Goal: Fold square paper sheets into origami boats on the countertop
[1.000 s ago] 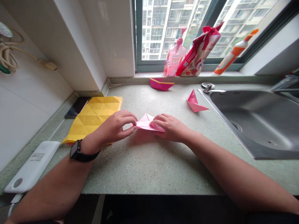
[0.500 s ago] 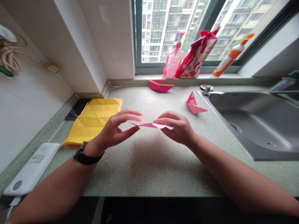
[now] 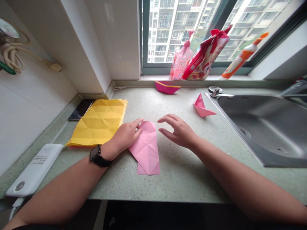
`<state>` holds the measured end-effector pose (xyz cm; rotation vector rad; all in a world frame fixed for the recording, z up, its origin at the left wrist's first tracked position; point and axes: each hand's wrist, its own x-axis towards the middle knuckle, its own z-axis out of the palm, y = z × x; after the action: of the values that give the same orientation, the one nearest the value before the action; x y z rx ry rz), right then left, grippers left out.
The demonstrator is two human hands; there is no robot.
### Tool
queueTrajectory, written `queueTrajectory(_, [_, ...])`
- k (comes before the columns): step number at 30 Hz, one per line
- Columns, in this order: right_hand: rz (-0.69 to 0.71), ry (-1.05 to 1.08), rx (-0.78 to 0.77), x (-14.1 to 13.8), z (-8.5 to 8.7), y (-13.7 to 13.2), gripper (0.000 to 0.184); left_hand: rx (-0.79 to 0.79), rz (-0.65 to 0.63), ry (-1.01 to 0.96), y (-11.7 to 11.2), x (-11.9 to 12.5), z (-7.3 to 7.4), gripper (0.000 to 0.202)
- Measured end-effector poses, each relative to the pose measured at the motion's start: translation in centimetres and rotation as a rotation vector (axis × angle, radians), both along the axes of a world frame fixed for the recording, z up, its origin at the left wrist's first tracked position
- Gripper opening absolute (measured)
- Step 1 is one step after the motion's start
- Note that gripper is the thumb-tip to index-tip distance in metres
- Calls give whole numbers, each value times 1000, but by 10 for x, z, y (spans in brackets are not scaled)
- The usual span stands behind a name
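A creased pink paper lies flat on the speckled counter, partly unfolded into a long strip. My left hand, with a black watch on its wrist, rests on the paper's upper left edge, its fingers lying flat on it. Just right of the paper's top my right hand hovers with fingers spread, holding nothing. A yellow creased sheet lies to the left of my left hand.
Two folded pink paper boats sit further back, one near the sink and one by the window sill. A pink pump bottle, a red pouch and an orange bottle stand on the sill. A white power bank and a phone lie at left.
The pink paper, held folded between both hands above the counter, has been opened out and laid flat. My right hand has let go; my left hand now lies on it.
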<state>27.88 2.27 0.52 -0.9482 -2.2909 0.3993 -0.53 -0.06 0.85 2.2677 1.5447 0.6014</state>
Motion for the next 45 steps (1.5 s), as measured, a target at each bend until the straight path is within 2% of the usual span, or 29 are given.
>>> queueTrajectory(3, [246,-139,103,-7,-7,-6,26,144,-65,30,1,0,-14,57])
queueTrajectory(6, [373,-285,97,-11,-13,-9,32,303,-74,52,1,-2,-14,50])
queueTrajectory(8, [341,-347,90,-10,-16,-8,31,340,-109,42,-1,0,-8,39])
queueTrajectory(12, [116,-447,100,-4,-14,-2,30,310,-216,38,-11,6,2,26])
queueTrajectory(14, [41,-487,103,-1,-11,-1,29,280,-249,71,-14,9,1,29])
queueTrajectory(16, [18,-506,101,1,-8,0,28,248,-265,121,-16,9,-2,42])
queueTrajectory(18, [23,-510,97,2,-6,0,29,218,-262,173,-15,7,-6,56])
queueTrajectory(20, [38,-507,88,3,-6,1,32,197,-245,211,-13,5,-8,58])
queueTrajectory(24, [77,-497,76,7,-5,4,20,178,-236,236,-10,3,-6,29])
queueTrajectory(27, [116,-498,57,12,-1,6,18,162,-271,210,-11,4,-3,20])
queueTrajectory(32, [188,-474,-36,23,14,4,26,159,-319,139,-14,3,-3,33])
queueTrajectory(37, [227,-499,-112,29,26,2,25,191,-328,169,-12,0,-4,42])
queueTrajectory(41, [217,-521,-132,28,28,2,20,216,-282,190,-10,0,-1,42])
queueTrajectory(45, [151,-518,-87,25,23,3,16,217,-226,179,-10,0,-1,40])
